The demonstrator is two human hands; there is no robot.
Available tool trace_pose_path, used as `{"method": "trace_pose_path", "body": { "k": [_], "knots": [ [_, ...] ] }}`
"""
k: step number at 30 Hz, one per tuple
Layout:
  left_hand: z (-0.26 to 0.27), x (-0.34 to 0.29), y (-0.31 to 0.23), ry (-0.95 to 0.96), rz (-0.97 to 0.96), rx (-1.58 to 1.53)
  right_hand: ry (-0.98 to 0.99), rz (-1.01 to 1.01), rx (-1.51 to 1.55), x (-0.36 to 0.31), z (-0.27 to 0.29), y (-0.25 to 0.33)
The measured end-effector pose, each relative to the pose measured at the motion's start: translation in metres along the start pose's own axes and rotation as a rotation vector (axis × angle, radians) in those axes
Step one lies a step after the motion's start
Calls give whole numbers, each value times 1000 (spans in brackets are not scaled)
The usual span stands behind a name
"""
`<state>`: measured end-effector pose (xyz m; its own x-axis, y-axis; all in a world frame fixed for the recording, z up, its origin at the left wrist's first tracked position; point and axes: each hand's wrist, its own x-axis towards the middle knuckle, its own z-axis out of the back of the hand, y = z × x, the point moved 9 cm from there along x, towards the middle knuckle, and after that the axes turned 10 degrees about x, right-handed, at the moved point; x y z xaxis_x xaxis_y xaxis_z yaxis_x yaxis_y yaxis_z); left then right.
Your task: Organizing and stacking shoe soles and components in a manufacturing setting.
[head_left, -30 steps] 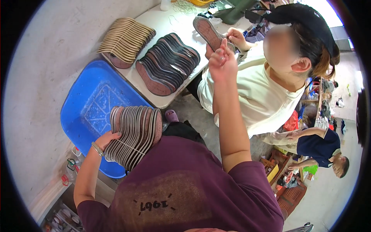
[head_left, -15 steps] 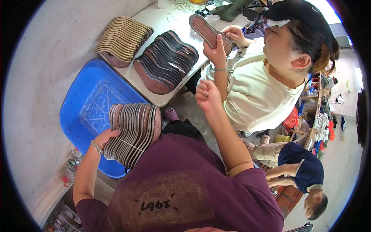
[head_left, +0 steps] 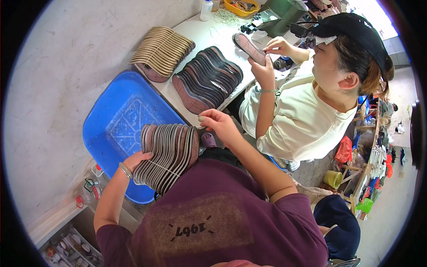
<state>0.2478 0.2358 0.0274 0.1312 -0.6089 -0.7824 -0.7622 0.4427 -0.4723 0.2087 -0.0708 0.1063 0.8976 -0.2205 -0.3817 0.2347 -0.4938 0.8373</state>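
A thick bundle of grey-edged shoe soles (head_left: 168, 151), with pale string across it, stands on edge against my front, partly over a blue tub. My left hand (head_left: 141, 160) grips its left side, thumb on top and the other fingers hidden behind. Just beyond the bundle's upper right, my right hand (head_left: 220, 127) hangs in the air with thumb and fingertips drawn together. Whether a thread or anything else is in that pinch cannot be made out. The blue tub (head_left: 106, 104) sits beyond the bundle, its visible floor bare and scuffed.
On the white table (head_left: 195, 33) lie a row of dark-edged soles (head_left: 209, 78) and a tied bundle of tan-edged soles (head_left: 164, 49). A co-worker (head_left: 307, 107) on the right handles one sole (head_left: 251, 49). Plastic bottles (head_left: 91, 189) stand by the wall at left.
My right hand has moved left and down toward the bundle, from a loose fist to a pinch. My left hand keeps its grip. The view has shifted; the co-worker's sole is tilted differently.
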Motion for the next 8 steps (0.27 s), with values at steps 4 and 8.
{"method": "trace_pose_path", "body": {
  "k": [4,8],
  "knots": [
    [14,1,24,-32,10,-36,78,116,-289,-1,-18,-5],
    [13,-6,22,-78,12,-14,57,109,-281,2,-15,-24]
  ]
}}
